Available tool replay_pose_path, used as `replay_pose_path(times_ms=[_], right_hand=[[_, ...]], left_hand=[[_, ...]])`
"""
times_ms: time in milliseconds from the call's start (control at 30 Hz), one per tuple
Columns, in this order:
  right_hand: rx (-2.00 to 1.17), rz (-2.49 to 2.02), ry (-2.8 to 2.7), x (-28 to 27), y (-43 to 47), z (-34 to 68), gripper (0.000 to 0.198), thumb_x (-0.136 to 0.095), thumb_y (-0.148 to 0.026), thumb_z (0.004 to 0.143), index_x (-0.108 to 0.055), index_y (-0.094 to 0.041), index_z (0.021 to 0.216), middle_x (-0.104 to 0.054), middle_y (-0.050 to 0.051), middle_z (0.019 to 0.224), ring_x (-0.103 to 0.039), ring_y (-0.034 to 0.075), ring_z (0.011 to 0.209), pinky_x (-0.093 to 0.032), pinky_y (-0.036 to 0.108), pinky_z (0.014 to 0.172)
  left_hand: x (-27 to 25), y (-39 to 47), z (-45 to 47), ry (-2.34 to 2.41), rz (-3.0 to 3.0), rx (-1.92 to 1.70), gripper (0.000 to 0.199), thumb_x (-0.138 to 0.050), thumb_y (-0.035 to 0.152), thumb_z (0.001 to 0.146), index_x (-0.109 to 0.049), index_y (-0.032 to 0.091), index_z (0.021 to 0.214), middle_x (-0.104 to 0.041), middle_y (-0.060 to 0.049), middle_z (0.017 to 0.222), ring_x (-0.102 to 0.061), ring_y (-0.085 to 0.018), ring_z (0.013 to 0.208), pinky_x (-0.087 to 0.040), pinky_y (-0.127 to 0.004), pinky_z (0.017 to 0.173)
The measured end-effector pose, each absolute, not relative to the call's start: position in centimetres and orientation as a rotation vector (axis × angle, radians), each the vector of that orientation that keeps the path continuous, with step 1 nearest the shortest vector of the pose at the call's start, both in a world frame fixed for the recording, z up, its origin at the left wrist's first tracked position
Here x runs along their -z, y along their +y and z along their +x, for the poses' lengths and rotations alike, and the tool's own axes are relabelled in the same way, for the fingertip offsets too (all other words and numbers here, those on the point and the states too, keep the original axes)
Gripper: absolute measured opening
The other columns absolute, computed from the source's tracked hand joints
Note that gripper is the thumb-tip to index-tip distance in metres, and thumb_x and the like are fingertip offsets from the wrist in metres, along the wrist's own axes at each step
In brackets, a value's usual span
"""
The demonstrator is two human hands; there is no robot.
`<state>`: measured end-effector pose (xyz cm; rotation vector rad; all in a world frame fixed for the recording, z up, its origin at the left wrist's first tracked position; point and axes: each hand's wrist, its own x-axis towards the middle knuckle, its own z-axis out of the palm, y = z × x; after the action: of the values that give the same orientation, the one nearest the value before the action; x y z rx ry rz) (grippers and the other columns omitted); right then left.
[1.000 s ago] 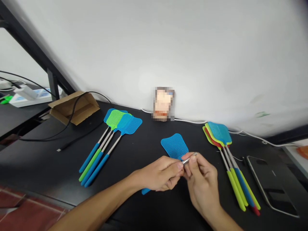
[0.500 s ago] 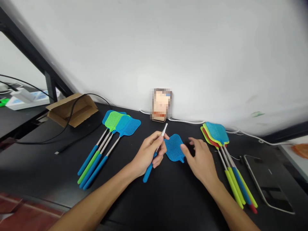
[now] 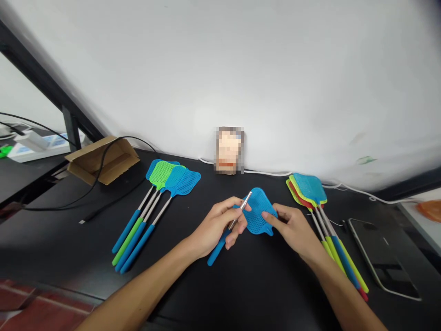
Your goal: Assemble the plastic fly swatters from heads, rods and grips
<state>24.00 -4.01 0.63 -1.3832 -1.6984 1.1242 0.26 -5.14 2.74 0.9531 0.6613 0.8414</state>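
Observation:
Near the middle of the black table, my left hand (image 3: 222, 225) is closed around a fly swatter handle (image 3: 217, 250) with a blue grip and a thin silver rod. The rod's bare tip points up and to the right. My right hand (image 3: 292, 225) pinches the right edge of a loose blue mesh fly swatter head (image 3: 259, 209), its thumb on the front face. The head's short socket points down towards me. The rod tip lies in front of the head's upper left part, and I cannot tell whether they touch.
Assembled blue and green fly swatters (image 3: 165, 184) lie at left; a mixed-colour stack (image 3: 312, 191) lies at right. Beyond that stack is a dark phone-like device (image 3: 382, 257). An opened cardboard box (image 3: 103, 158) stands back left. A blurred-out upright object (image 3: 229, 151) leans against the white wall.
My right hand has closed on the blue swatter head, which has shifted slightly right. My left hand has moved a little right with the handle, whose rod now tilts further right.

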Motion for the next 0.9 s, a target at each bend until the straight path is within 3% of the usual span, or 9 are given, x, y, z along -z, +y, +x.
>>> replay_pose_path(times_ms=[100,267,433,900], right_hand=[[-1.182,-1.259,-1.266,-1.3,-4.1,24.3,0.028,-0.076,-0.045,0.089,-0.066,-0.021,0.079,-0.056,-0.002,0.071,-0.046,0.014,0.065,-0.038,0.028,0.060],[-1.374,-1.025,-0.875,-2.2,-4.5,23.8,0.015,-0.083,-0.032,0.085,-0.072,-0.024,0.094,-0.065,0.001,0.090,-0.057,0.015,0.078,-0.045,0.028,0.065],[-1.508,-0.942,-0.843,-2.5,-5.2,23.1,0.011,-0.079,-0.030,0.089,-0.072,-0.023,0.086,-0.062,0.000,0.082,-0.056,0.014,0.075,-0.044,0.028,0.064],[-1.486,-0.956,-0.917,-2.3,-5.7,22.5,0.013,-0.078,-0.033,0.089,-0.072,-0.023,0.085,-0.062,0.000,0.080,-0.054,0.015,0.074,-0.043,0.030,0.065]], left_hand=[[-2.9,-5.1,0.2,0.677,0.983,-0.798,0.022,-0.050,0.037,0.103,-0.059,0.019,0.111,-0.058,0.005,0.066,-0.041,-0.005,0.037,-0.038,-0.017,0.037],[-3.0,-5.2,0.4,0.713,1.178,-0.703,0.031,-0.051,0.042,0.104,-0.059,0.017,0.119,-0.065,0.001,0.069,-0.050,-0.007,0.039,-0.041,-0.019,0.040],[-3.0,-5.4,0.4,0.748,1.266,-0.665,0.030,-0.057,0.042,0.102,-0.062,0.017,0.117,-0.067,0.001,0.072,-0.051,-0.006,0.041,-0.041,-0.018,0.044],[-3.3,-5.4,0.3,0.765,1.280,-0.624,0.028,-0.059,0.040,0.100,-0.063,0.016,0.114,-0.070,0.000,0.072,-0.050,-0.005,0.040,-0.041,-0.017,0.042]])
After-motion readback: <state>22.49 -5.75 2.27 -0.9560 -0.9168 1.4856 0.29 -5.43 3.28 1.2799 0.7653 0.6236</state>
